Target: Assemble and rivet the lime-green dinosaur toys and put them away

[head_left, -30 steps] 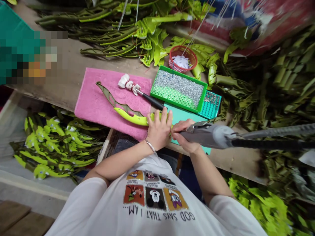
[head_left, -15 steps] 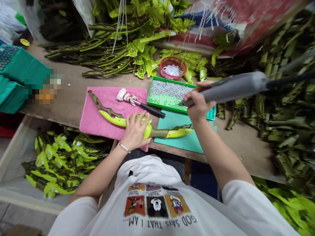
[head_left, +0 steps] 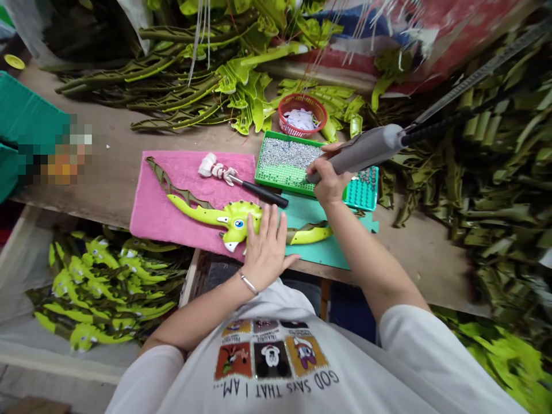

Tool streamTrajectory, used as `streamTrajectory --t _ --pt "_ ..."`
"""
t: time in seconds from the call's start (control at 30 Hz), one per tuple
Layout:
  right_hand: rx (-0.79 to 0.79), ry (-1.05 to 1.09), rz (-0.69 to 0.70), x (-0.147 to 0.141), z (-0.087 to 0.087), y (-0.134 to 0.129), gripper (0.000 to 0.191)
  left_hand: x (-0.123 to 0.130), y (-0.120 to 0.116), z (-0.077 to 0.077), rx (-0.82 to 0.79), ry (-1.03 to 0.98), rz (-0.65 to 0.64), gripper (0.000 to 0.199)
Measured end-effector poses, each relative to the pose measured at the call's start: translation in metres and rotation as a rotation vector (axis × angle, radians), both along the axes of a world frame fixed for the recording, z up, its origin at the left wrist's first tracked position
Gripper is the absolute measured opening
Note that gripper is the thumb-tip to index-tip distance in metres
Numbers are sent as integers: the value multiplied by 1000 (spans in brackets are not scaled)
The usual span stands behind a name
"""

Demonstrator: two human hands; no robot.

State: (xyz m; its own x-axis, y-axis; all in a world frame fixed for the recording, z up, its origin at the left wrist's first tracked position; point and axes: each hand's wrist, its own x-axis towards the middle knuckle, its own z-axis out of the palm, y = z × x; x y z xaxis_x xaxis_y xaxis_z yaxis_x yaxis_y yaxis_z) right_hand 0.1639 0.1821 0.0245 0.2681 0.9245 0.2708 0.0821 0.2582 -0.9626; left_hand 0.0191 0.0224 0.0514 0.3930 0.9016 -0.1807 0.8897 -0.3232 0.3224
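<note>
**Dinosaur figure uncovered as left hand was shifted**

The left hand was found open, palm down, with its fingers spread and pressed flat on the dinosaur figure's body. It was not clenched. Compared with half a second earlier, it had been moved right and nearer, so that the lime-green head, with its blue eye and white-tipped snout, was left exposed. The right hand was closed around a grey corded hand tool, whose exact kind could not be told. Its tip was held just above the near right part of a green tray, in which small silver and green studs were packed. The tool was not touching the dinosaur figure.

The figure lay across the near part of a pink towel, and its lower section extended right onto a teal mat. A black-handled tool, bound with white cloth at its far end, was placed just beyond the figure on the towel. A teal studded block was seen right of the tray, and a red basket of white scraps stood farther off. Bundled green leaf-shaped pieces were heaped along the far side, with more piled at right. Finished-looking green figures were stacked below at near left.
</note>
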Motion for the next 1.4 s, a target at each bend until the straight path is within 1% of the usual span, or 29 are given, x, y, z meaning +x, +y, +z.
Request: streamTrajectory --t 0.07,0.13,0.27,0.33,0.4,0.5,0.6,0.67,0.73,0.83,1.0,1.2,1.4 --pt "6 8 13 0 -2 0 33 12 -1 -4 -28 38 12 92" --pt "25 22 34 0 -4 0 32 19 -1 -8 -40 76 33 86" --pt "43 41 78 0 -5 3 30 22 0 -14 -25 103 50 76" --pt "45 38 74 0 0 4 30 21 0 -16 -13 103 53 73" --pt "51 32 57 0 10 -1 32 21 0 -16 -11 97 50 73" --pt "84 50 62 1 30 -23 36 20 1 -16 -29 76 43 73" --pt "99 83 150 3 47 -58 33 21 1 -18 -48 48 42 74" --pt "79 119 221 3 51 -81 27 21 1 -20 -46 33 44 76" --pt "59 166 272 1 49 -98 21 22 0 -21 -36 27 51 76" --pt "56 211 282 -2 42 -108 20 22 0 -21 -30 34 68 74" --pt "85 215 240 -6 36 -105 18 21 1 -17 -38 36 45 72" --pt "86 229 259 -3 37 -105 19 21 1 -18 -27 35 45 72" --pt "58 169 200 -5 34 -104 20 21 0 -19 -31 18 42 72"
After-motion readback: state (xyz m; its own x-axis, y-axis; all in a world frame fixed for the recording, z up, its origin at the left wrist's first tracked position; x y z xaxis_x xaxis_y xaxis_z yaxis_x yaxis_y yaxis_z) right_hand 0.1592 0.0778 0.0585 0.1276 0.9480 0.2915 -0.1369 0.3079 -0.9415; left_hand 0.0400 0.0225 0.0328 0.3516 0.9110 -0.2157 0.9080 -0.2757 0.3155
